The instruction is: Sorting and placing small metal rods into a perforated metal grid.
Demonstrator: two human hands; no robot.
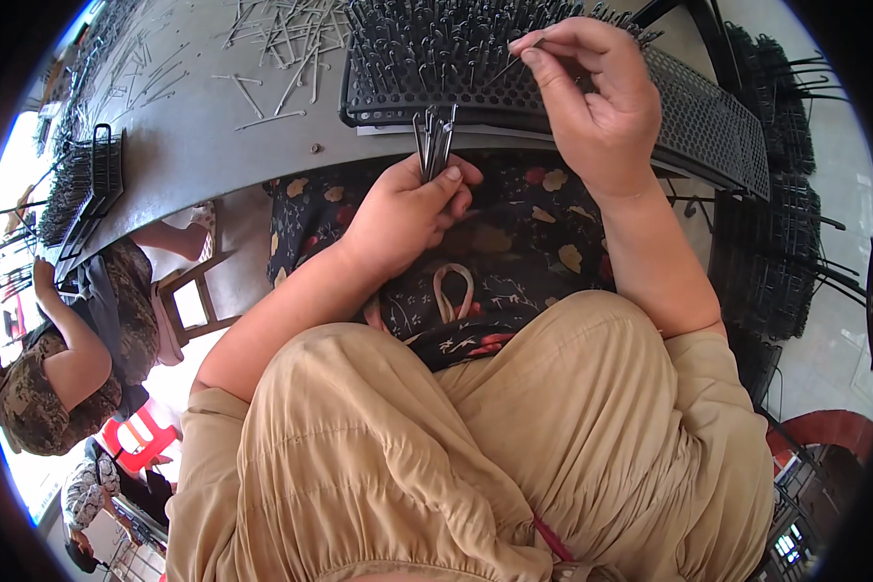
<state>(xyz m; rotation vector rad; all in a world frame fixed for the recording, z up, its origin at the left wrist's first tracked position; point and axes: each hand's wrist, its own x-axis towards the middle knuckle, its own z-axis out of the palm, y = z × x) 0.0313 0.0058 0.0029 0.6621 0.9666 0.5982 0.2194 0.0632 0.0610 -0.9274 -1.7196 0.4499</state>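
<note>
My left hand [407, 211] is closed round a small bundle of thin metal rods [435, 136] with bent or looped ends, which point up near the table's front edge. Above and to the right, my right hand [606, 114] pinches a single thin metal rod [505, 71] between thumb and forefinger. That rod slants down over a black perforated rack [524, 97], close to its holes; whether its tip sits in one I cannot tell. Many similar dark rods [407, 48] stand upright in the rack, crowded toward its left and back.
Loose silver rods [306, 53] lie scattered on the grey table [204, 126], with a small nut-like piece [314, 148] near its edge. A filled rack [92, 184] and a co-worker [78, 359] are at the left. Stacked black racks [766, 252] stand at the right.
</note>
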